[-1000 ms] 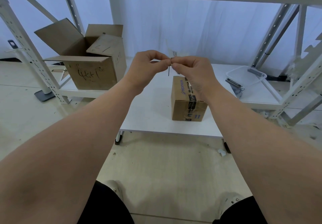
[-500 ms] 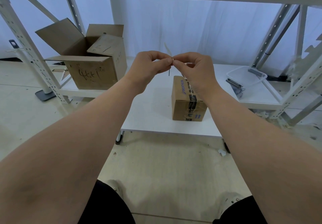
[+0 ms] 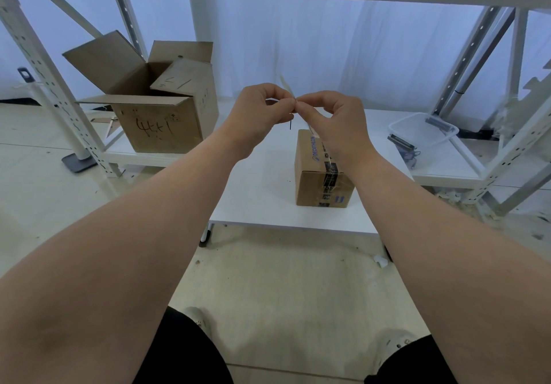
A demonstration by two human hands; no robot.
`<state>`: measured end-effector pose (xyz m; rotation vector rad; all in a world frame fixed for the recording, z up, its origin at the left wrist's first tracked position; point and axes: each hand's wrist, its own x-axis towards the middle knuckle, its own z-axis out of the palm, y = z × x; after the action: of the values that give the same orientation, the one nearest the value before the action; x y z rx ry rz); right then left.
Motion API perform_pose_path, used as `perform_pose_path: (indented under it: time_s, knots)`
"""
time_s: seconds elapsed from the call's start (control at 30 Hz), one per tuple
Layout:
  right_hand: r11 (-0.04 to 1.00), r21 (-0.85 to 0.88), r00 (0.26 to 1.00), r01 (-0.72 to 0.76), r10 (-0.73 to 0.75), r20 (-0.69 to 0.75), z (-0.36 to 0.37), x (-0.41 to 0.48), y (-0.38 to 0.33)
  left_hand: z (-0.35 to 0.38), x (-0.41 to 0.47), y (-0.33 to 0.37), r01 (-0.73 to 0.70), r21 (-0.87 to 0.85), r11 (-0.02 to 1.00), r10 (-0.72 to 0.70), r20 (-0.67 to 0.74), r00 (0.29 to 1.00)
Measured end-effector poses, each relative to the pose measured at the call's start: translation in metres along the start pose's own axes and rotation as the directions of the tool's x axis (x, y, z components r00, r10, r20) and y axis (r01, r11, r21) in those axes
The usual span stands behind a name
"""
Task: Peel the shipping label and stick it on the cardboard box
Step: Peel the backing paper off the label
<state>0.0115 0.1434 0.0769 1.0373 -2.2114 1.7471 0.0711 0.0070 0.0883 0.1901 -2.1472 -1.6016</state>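
A small sealed cardboard box [image 3: 319, 177] with dark tape stands on the white table [image 3: 262, 192], just below my hands. My left hand [image 3: 256, 115] and my right hand [image 3: 337, 124] are raised above the table, fingertips pinched together on a thin white shipping label [image 3: 286, 85]. The label is seen nearly edge-on, and only a narrow white strip shows above my fingers. A short dark edge hangs just under the pinch. My right wrist covers the box's top right corner.
A large open cardboard box [image 3: 155, 100] with handwriting sits on the low shelf at left. A clear plastic tray [image 3: 423, 130] with dark clips lies at right. White rack posts [image 3: 44, 85] stand on both sides, and a shelf beam crosses overhead.
Both hands stay pinched on the label and have shifted slightly. The white strip above my fingers now stands more upright.
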Motion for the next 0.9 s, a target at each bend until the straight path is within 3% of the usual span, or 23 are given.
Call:
perform_pose_path:
  time_s: [0.33, 0.6, 0.77, 0.9]
  knots:
    - [0.988, 0.141, 0.998, -0.065, 0.068, -0.016, -0.003, -0.001, -0.002, 0.005, -0.003, 0.003, -0.198, 0.288, 0.937, 0.204, 0.01, 0.979]
    - [0.98, 0.174, 0.992, -0.098, 0.109, -0.057, -0.001, 0.001, -0.003, 0.009, -0.002, 0.001, -0.223, 0.278, 0.934, 0.235, -0.008, 0.972]
    - [0.993, 0.073, 0.989, -0.089, 0.097, -0.109, 0.003, 0.002, 0.002, 0.012, -0.002, 0.0, -0.034, -0.031, 0.999, 0.033, -0.044, 0.998]
    - [0.997, -0.042, 0.991, -0.058, 0.052, -0.121, 0.009, 0.002, 0.006, 0.011, 0.001, -0.006, 0.141, -0.318, 0.937, -0.134, 0.046, 0.99]
